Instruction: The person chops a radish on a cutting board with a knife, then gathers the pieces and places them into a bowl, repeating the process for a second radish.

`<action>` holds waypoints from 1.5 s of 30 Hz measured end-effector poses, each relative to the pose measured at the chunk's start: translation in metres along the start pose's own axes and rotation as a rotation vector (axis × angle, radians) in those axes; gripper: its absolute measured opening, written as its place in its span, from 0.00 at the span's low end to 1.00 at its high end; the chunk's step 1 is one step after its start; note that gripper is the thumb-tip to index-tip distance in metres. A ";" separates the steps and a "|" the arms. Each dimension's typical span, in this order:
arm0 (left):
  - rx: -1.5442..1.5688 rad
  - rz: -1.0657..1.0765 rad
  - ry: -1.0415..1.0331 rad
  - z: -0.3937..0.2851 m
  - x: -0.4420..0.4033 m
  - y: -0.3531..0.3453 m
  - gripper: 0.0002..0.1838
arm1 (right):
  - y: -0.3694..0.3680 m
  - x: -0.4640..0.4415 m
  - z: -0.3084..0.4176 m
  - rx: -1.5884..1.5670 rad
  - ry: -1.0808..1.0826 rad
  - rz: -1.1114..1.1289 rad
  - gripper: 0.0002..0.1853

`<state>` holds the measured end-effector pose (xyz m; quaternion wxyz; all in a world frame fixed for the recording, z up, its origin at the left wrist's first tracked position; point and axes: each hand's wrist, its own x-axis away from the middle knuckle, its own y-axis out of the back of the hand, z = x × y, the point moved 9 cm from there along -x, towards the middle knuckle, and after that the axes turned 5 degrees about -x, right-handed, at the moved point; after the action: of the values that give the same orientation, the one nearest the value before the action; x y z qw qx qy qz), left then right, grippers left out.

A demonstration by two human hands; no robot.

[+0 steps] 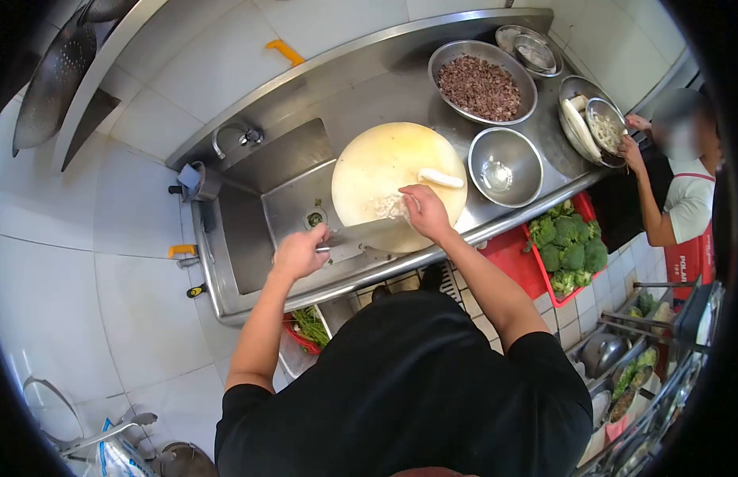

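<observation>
My left hand is closed around the handle of a knife, at the left edge of the round cutting board. Its wide blade points right, across the board's near part. Over the board, my right hand has its fingers bent together close to the blade and some chopped white pieces. Whether anything is between those fingers is hidden. Just beyond that hand lies a long white peeled piece, its kind unclear.
An almost bare steel bowl stands right of the board. Behind it is a bowl of diced brownish-red food. The sink and faucet are left. Broccoli fills a red crate below. A co-worker at right handles bowls.
</observation>
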<state>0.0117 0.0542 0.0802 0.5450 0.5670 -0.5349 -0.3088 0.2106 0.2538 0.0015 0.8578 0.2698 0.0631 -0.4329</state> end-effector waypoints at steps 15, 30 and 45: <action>1.463 0.314 0.623 0.029 0.008 -0.203 0.11 | -0.068 0.033 -0.030 0.242 -0.371 0.013 0.51; 1.562 0.274 0.340 -0.092 -0.024 -0.181 0.07 | -0.029 0.030 0.003 0.021 -0.224 -0.377 0.44; 1.081 0.518 -0.007 -0.288 -0.210 -0.099 0.12 | 0.196 -0.008 -0.116 0.164 -0.422 -0.769 0.49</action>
<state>0.2575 0.3188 -0.0004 0.2351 0.6141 -0.7387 0.1479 0.3723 0.4136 -0.0141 0.6042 0.1994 -0.0521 -0.7697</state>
